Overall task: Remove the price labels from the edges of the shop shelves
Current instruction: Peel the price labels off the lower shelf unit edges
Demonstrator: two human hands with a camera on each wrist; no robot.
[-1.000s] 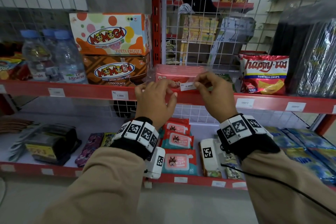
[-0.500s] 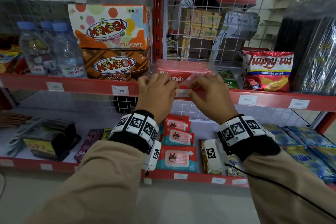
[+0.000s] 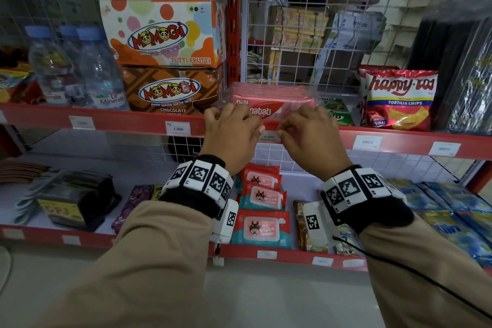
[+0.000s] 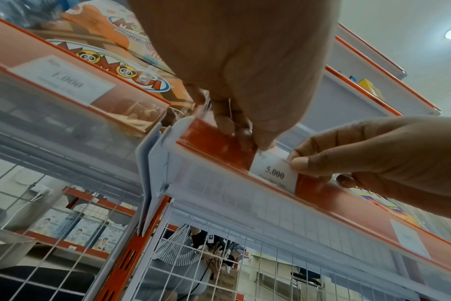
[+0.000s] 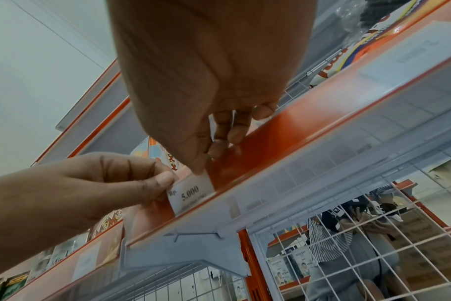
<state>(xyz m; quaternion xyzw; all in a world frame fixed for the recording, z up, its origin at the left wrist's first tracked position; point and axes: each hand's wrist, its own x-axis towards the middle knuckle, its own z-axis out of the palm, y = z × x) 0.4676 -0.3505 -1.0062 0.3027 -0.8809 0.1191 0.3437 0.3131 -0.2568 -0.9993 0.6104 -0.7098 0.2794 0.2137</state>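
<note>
On glossy red rail [image 4: 219, 146], rectangular paper label [image 4: 274, 173] pinched.

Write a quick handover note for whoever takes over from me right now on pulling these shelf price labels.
Left hand: pinches the left edge of the white paper price label printed 5.000.
Right hand: pinches its right edge.
Label: sits on the red metal shelf edge, below the pink wafer pack.
Done: no removed label is in view.
Left: draw this one out, then the white 1.000 label, the white 2.000 label and the other white labels on both shelf edges.
</note>
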